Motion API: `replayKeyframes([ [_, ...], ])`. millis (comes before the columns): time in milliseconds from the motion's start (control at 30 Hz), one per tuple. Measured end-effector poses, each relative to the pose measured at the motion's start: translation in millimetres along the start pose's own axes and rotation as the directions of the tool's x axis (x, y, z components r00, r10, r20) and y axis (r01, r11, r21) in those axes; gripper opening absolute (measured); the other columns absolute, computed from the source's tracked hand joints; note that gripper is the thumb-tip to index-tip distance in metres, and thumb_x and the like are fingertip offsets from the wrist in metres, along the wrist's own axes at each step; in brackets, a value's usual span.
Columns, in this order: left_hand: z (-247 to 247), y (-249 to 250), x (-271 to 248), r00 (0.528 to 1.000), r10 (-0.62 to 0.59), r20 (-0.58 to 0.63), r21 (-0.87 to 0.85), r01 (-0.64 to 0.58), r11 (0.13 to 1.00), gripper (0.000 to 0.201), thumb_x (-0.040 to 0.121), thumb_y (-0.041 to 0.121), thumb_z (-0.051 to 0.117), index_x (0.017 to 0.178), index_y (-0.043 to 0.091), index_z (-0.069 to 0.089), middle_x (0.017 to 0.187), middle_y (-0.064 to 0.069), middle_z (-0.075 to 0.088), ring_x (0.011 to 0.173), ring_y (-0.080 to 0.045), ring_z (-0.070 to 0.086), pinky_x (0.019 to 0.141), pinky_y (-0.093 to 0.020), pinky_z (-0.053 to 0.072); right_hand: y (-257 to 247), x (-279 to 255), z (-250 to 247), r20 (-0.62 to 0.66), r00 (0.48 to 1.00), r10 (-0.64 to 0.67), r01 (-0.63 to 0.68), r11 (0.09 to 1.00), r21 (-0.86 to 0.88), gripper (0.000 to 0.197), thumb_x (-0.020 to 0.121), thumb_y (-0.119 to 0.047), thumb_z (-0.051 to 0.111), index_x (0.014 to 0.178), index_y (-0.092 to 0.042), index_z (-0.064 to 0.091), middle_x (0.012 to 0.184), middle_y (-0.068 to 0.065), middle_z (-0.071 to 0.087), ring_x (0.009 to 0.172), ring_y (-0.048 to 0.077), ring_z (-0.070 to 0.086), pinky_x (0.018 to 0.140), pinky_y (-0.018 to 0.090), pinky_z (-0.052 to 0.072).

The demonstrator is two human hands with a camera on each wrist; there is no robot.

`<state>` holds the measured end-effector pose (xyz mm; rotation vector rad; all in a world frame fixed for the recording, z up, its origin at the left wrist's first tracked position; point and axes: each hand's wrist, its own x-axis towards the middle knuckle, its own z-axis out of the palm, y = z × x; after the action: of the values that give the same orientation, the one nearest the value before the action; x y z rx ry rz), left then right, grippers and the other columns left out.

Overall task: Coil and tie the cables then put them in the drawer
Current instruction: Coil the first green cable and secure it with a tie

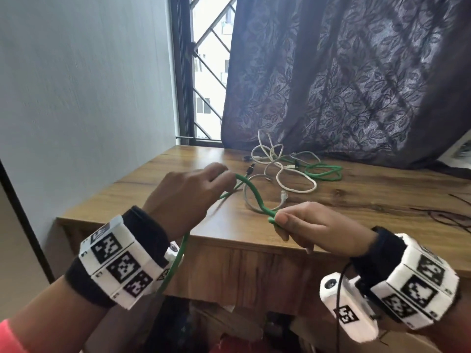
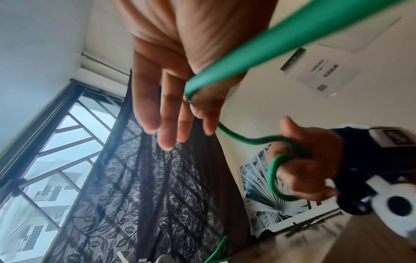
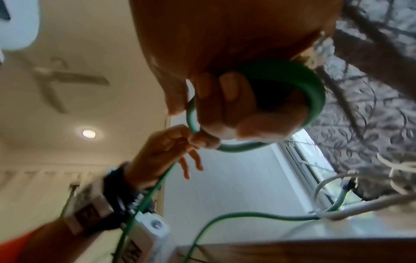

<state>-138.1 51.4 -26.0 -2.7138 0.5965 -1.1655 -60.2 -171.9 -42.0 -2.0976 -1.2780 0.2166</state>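
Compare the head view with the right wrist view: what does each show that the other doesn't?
Only the head view shows the whole wooden desk top with its tangle of white cables, a second green cable beyond them, and both marker-covered wristbands.

Only the right wrist view shows the ceiling fan, the round ceiling light, and the small loop the green cable makes around the right hand fingers.

Both show the left hand pinching that cable, the patterned dark curtain and the window.
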Motion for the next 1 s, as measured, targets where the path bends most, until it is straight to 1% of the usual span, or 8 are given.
replayKeyframes([
  [167, 5.6, 3.8, 7.2, 0.967, -0.238, 0.085, -0.036, 0.242, 0.970, 0.041, 0.084, 0.020, 0.066, 0.106, 0.023, 0.032, 0.067, 0.000, 0.062, 0.049, -0.027, 0.056, 0.049, -0.029, 0.040, -0.5, -4.9, 0.6, -0.061, 0.985, 0.160, -0.031, 0.518, 0.855, 0.039, 0.083, -0.039, 0.047, 0.050, -0.020, 0.050, 0.033, -0.011, 0.025, 0.028, 0.005, 0.017, 0.034, 0.014, 0.015],
  [300, 17.8, 15.5, -8.3, 0.936, -0.171, 0.307, -0.403, 0.291, 0.868, 0.020, 0.093, 0.022, 0.051, 0.108, 0.014, 0.062, 0.087, 0.006, 0.065, 0.064, 0.001, 0.055, 0.060, -0.013, 0.040, 19.3, 6.9, -9.5, 0.057, 0.986, -0.157, -0.073, -0.097, 0.993, 0.031, 0.091, -0.025, 0.035, 0.078, -0.006, 0.056, 0.048, -0.002, 0.031, 0.042, 0.014, 0.028, 0.043, 0.025, 0.033],
  [400, 21.6, 25.6, -21.1, 0.909, -0.199, 0.366, -0.684, 0.408, 0.605, 0.016, 0.095, 0.013, 0.047, 0.097, 0.008, 0.062, 0.053, 0.014, 0.056, 0.043, 0.002, 0.051, 0.048, -0.014, 0.044, 23.9, 9.9, -6.5, -0.089, 0.994, -0.061, 0.081, -0.133, 0.988, 0.041, 0.097, -0.024, 0.022, 0.090, 0.001, 0.054, 0.056, 0.001, 0.035, 0.051, 0.014, 0.033, 0.054, 0.028, 0.037],
  [500, 28.4, 36.6, -29.9, 0.904, -0.224, 0.364, -0.646, 0.418, 0.638, 0.025, 0.095, 0.017, 0.042, 0.116, 0.016, 0.055, 0.070, 0.025, 0.066, 0.063, 0.008, 0.060, 0.060, -0.012, 0.045, 12.5, 17.1, -2.7, -0.214, 0.974, 0.081, 0.228, -0.294, 0.928, 0.036, 0.096, -0.024, 0.031, 0.077, -0.006, 0.056, 0.052, -0.002, 0.037, 0.046, 0.012, 0.038, 0.050, 0.022, 0.042],
  [633, 42.4, 42.1, -45.3, 0.861, -0.224, 0.457, -0.485, 0.453, 0.748, 0.056, 0.081, 0.034, 0.030, 0.136, 0.031, 0.039, 0.125, -0.005, 0.062, 0.115, -0.017, 0.057, 0.095, -0.028, 0.043, -0.4, 29.5, 1.8, -0.486, 0.826, 0.286, 0.536, -0.131, 0.834, 0.026, 0.093, -0.029, 0.033, 0.076, -0.017, 0.048, 0.055, -0.007, 0.043, 0.050, 0.008, 0.046, 0.058, 0.022, 0.050],
  [733, 42.2, 54.9, -46.3, 0.857, -0.172, 0.485, -0.430, 0.405, 0.807, 0.049, 0.090, 0.031, 0.035, 0.139, 0.031, 0.034, 0.124, -0.007, 0.061, 0.111, -0.022, 0.058, 0.092, -0.033, 0.044, -6.3, 37.7, 17.1, -0.603, 0.766, 0.222, 0.599, 0.092, 0.795, 0.014, 0.089, -0.027, 0.038, 0.082, -0.018, 0.046, 0.057, -0.006, 0.046, 0.055, 0.010, 0.046, 0.061, 0.024, 0.048],
  [867, 31.6, 60.3, -39.2, 0.854, -0.205, 0.478, -0.242, 0.353, 0.904, 0.040, 0.098, 0.023, 0.038, 0.137, 0.027, 0.033, 0.121, -0.003, 0.061, 0.107, -0.025, 0.058, 0.086, -0.035, 0.045, -4.4, 43.6, 35.1, -0.708, 0.705, -0.029, 0.510, 0.714, 0.479, 0.014, 0.089, -0.037, 0.049, 0.089, -0.023, 0.047, 0.062, -0.013, 0.048, 0.058, 0.007, 0.044, 0.065, 0.030, 0.041],
  [1000, 6.5, 55.8, -30.9, 0.921, -0.215, 0.324, 0.014, 0.223, 0.975, 0.014, 0.090, 0.012, 0.044, 0.100, 0.017, 0.053, 0.084, 0.002, 0.064, 0.070, -0.020, 0.065, 0.052, -0.026, 0.036, -5.1, 40.6, 35.5, -0.643, 0.746, -0.175, 0.371, 0.910, 0.183, 0.014, 0.090, -0.031, 0.040, 0.092, -0.018, 0.045, 0.066, -0.007, 0.045, 0.055, 0.008, 0.048, 0.058, 0.024, 0.044],
])
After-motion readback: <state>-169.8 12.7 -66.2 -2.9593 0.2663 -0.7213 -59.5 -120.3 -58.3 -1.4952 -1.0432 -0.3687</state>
